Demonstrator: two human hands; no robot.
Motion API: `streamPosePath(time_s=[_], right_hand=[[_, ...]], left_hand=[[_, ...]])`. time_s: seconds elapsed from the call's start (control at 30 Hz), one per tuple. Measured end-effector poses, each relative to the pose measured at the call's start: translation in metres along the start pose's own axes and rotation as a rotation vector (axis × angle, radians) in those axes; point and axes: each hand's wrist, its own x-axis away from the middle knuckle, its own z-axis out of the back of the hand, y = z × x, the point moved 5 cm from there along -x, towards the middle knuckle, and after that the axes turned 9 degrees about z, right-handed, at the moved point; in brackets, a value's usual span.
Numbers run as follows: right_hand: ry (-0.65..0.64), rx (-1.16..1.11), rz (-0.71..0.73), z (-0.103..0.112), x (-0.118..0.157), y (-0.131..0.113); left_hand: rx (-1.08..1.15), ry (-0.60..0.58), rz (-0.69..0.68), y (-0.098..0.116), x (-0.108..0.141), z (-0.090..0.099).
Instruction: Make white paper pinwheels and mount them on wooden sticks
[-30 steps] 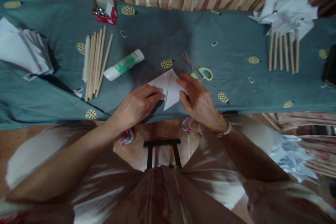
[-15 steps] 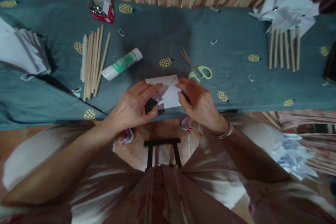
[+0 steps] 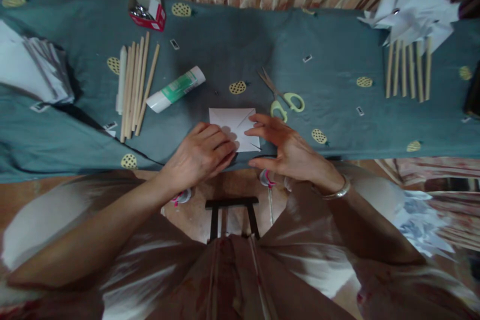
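A white square of paper with diagonal lines running in from its corners lies near the table's front edge. My left hand rests over its lower left part, fingers drawn together and curled on the sheet; the thumb is hidden. At the right edge of the paper, my right hand has its fingers stretched out and apart, the upper fingertips over the sheet and the thumb below its lower right corner. Just behind the right hand lie scissors with pale green handles, blades parted slightly.
A glue stick and several wooden sticks lie to the left. Farther off are a red box of metal pieces and a paper stack. Paper pinwheels on sticks lie far right. Patterned green cloth covers the table.
My left hand has moved down and curled in, baring the paper's upper left. The right hand has shifted slightly right, its thumb spread lower. The paper lies flatter and squarer.
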Motion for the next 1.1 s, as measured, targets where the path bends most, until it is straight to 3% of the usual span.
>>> streamPosePath(time_s=[0.5, 0.7, 1.1], right_hand=[[0.142, -0.330, -0.105, 0.000, -0.007, 0.004], [0.160, -0.220, -0.142, -0.006, -0.014, 0.001], [0.207, 0.003, -0.020, -0.015, -0.022, -0.009]], left_hand=[[0.064, 0.018, -0.020, 0.001, 0.007, 0.004], [0.037, 0.012, -0.044, 0.006, 0.012, 0.002], [0.080, 0.009, -0.073, 0.010, 0.017, 0.002]])
